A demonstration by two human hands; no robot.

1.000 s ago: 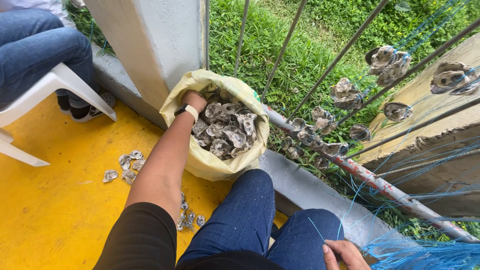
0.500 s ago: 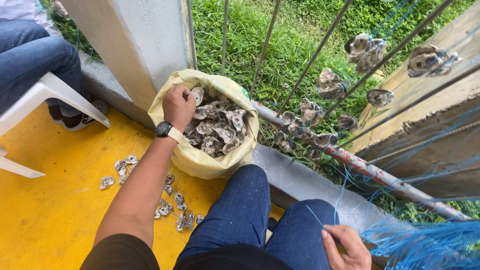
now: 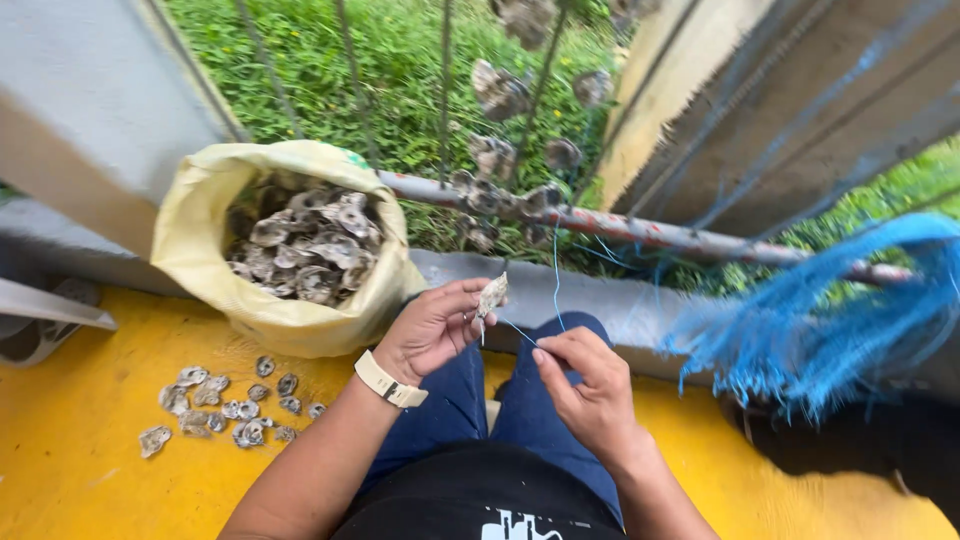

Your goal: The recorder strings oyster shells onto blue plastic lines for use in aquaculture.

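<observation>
A yellow floor [image 3: 90,470] runs up to a low grey curb [image 3: 620,300], and beyond that edge lies green grass [image 3: 330,60] behind dark hanging lines strung with shells [image 3: 497,90]. A rusty pipe [image 3: 650,232] crosses just past the curb from about 9 o'clock toward 3 o'clock.

The person sits with blue-jeaned knees [image 3: 520,400] against the curb. The left hand [image 3: 432,327], with a pale wristwatch [image 3: 388,380] on the wrist, has its fingers closed around a single oyster shell [image 3: 491,295], held upright above the knees near the centre of the view. The right hand [image 3: 585,385], just beside it at 4 o'clock from the shell, pinches a thin blue string [image 3: 556,275] between thumb and forefinger — the string rises from the hands toward the pipe.

At 10 o'clock from the hands a yellow sack [image 3: 215,270] stands open on the floor against the curb, full of grey shells. Loose shells [image 3: 220,405] lie scattered on the floor at 8 o'clock, well apart from the hands, with bare yellow floor around them. At 3 o'clock a thick bundle of blue strands [image 3: 820,310] hangs over the curb — close to the right forearm. A white chair edge [image 3: 45,310] shows at far 9 o'clock.
</observation>
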